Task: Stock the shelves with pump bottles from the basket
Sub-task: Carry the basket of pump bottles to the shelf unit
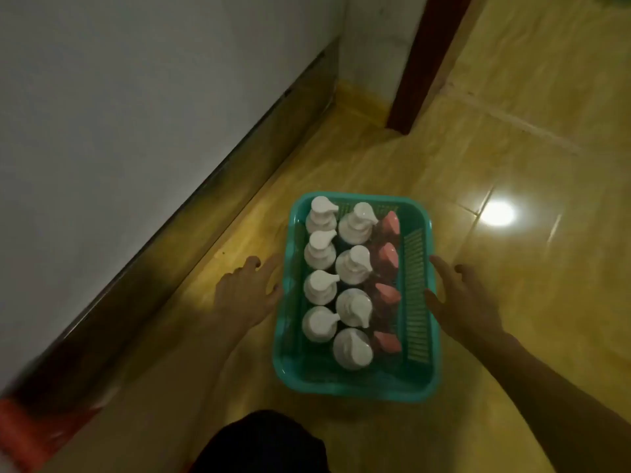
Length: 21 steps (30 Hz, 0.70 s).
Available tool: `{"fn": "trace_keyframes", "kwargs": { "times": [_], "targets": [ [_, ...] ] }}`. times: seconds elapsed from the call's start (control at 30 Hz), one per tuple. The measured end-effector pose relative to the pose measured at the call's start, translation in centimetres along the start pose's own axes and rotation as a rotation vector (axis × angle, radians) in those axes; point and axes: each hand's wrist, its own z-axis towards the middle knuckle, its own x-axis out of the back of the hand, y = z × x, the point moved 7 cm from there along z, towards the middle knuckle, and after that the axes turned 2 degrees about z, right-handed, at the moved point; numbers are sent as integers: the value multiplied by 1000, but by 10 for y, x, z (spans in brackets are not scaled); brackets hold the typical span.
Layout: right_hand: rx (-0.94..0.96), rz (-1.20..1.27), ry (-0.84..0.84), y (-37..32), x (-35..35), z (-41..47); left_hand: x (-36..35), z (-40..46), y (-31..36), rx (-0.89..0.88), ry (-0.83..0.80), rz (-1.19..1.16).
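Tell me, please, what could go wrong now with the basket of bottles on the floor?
1. The white pump bottles and pink-capped bottles stand upright and close together in the teal plastic basket; a tilted lift could topple them.
2. Both hands, the left hand and the right hand, are at the long sides with spread fingers, neither clearly gripping, so the basket might slip.
3. The glossy yellow tiled floor may be slippery.

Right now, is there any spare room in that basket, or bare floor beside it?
Inside the teal basket, free strips run along its right wall beside the pink-capped bottles and along the near wall. The white pump bottles crowd the left. Bare yellow floor lies beyond the right hand; the left hand fills the left gap.
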Motion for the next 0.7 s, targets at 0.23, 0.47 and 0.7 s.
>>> {"fn": "trace_keyframes", "kwargs": {
  "times": [0.23, 0.47, 0.7],
  "targets": [
    [-30, 133, -73, 27, -62, 22, -61, 28, 2, 27, -44, -78],
    [-45, 122, -102, 26, -81, 35, -82, 39, 9, 3, 45, -296],
    [-125, 221, 5, 25, -81, 41, -88, 44, 12, 47, 89, -334]
  ]
}}
